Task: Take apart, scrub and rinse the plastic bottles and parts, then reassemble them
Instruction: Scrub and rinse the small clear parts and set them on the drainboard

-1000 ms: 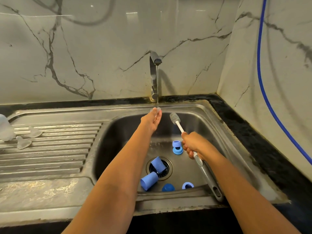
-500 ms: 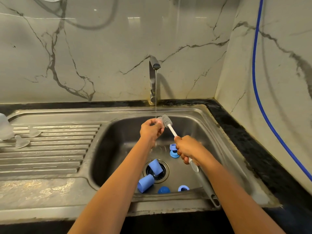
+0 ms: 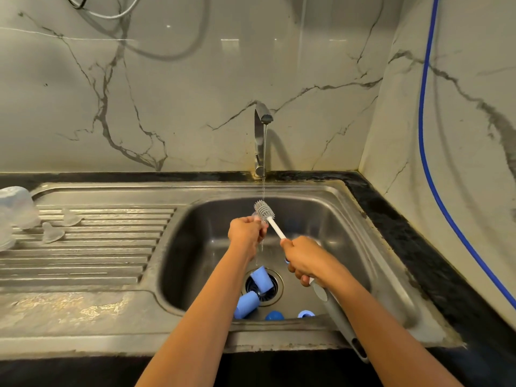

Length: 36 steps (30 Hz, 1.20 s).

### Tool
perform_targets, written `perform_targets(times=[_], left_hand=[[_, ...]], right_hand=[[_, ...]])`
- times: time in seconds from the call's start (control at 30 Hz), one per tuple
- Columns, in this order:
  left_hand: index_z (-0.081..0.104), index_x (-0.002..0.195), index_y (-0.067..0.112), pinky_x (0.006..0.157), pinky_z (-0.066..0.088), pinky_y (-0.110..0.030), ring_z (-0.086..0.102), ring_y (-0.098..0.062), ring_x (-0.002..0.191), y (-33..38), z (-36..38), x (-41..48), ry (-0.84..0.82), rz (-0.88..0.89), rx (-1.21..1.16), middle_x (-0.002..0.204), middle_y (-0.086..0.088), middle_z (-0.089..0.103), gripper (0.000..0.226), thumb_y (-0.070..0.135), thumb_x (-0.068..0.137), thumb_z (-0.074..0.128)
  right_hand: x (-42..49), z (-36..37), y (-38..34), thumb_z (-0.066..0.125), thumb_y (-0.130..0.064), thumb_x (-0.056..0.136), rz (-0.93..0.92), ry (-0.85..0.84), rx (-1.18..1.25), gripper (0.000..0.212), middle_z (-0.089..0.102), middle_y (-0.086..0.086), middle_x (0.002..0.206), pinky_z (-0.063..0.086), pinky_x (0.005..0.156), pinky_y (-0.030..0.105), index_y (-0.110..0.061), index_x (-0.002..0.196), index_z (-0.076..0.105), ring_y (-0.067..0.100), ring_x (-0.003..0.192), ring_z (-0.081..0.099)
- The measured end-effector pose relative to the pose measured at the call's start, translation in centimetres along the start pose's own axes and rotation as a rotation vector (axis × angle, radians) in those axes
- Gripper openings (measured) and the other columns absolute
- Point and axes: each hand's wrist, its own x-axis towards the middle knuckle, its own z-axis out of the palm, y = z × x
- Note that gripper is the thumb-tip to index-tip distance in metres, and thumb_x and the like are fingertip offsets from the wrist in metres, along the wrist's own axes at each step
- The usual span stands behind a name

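Note:
My left hand (image 3: 245, 229) is closed around a small clear part (image 3: 256, 215), mostly hidden by my fingers, under the thin stream from the tap (image 3: 262, 127). My right hand (image 3: 304, 258) grips the bottle brush (image 3: 275, 226) by its white and grey handle; its grey bristle head touches the part. Two blue caps (image 3: 261, 280) (image 3: 245, 304) lie on the drain. A blue dome (image 3: 274, 315) and a blue ring (image 3: 306, 313) lie at the basin's near wall.
The steel sink basin (image 3: 349, 247) has a ribbed drainboard (image 3: 97, 247) to its left with two clear teats (image 3: 69, 217) (image 3: 51, 233) and clear bottles (image 3: 15, 208) at the far left. A blue hose (image 3: 424, 135) runs down the right wall.
My left hand closed on the small part and drew back from the stream. My right hand swung the brush head left until it met the part.

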Motion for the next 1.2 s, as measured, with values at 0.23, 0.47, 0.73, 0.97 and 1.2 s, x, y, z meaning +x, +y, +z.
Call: perform_targets(times=[0.23,0.47,0.73,0.97,1.2], left_hand=[[0.059,0.082,0.006,0.062,0.049,-0.022,0.054,-0.013,0.062,0.4,-1.7,-0.8,0.051,0.04,-0.155,0.075,-0.01,0.062,0.014,0.004,0.095,0.055],[0.055,0.09,0.006,0.064,0.048,-0.021,0.051,-0.011,0.062,0.4,-2.2,-1.0,-0.123,0.063,-0.117,0.076,-0.008,0.057,0.013,0.003,0.099,0.046],[0.063,0.088,0.005,0.072,0.049,-0.023,0.054,-0.012,0.071,0.8,-1.5,-1.3,-0.289,-0.038,-0.152,0.082,-0.009,0.058,0.014,-0.002,0.092,0.052],[0.062,0.099,0.006,0.074,0.054,-0.02,0.062,-0.011,0.084,0.9,-2.2,-0.1,-0.091,-0.015,-0.361,0.096,-0.008,0.065,0.015,0.018,0.098,0.054],[0.06,0.094,0.011,0.073,0.051,-0.021,0.056,-0.009,0.073,0.6,-2.0,-0.4,-0.126,0.024,-0.195,0.085,-0.005,0.063,0.013,0.018,0.1,0.05]], right_hand=[[-0.9,-0.1,-0.4,0.033,-0.039,0.101,-0.036,-0.1,0.003,0.039,0.047,0.002,0.058,0.031,0.038,0.021,-0.012,0.078,0.049,0.011,0.042,0.034],[-0.8,0.0,-0.4,0.035,-0.037,0.101,-0.015,-0.065,0.019,0.037,0.047,0.002,0.058,0.03,0.036,0.02,-0.012,0.077,0.048,0.011,0.04,0.034],[-0.6,-0.5,-0.6,0.034,-0.034,0.101,-0.016,-0.034,0.099,0.035,0.044,0.002,0.056,0.027,0.034,0.018,-0.011,0.079,0.05,0.009,0.035,0.03],[-1.0,0.0,-0.3,0.034,-0.038,0.1,-0.025,-0.109,0.006,0.038,0.047,0.003,0.057,0.031,0.039,0.022,-0.01,0.079,0.049,0.012,0.042,0.033],[-0.4,0.3,-0.1,0.034,-0.041,0.1,-0.054,-0.01,-0.038,0.043,0.051,0.004,0.06,0.034,0.04,0.024,-0.009,0.077,0.052,0.014,0.044,0.038]])
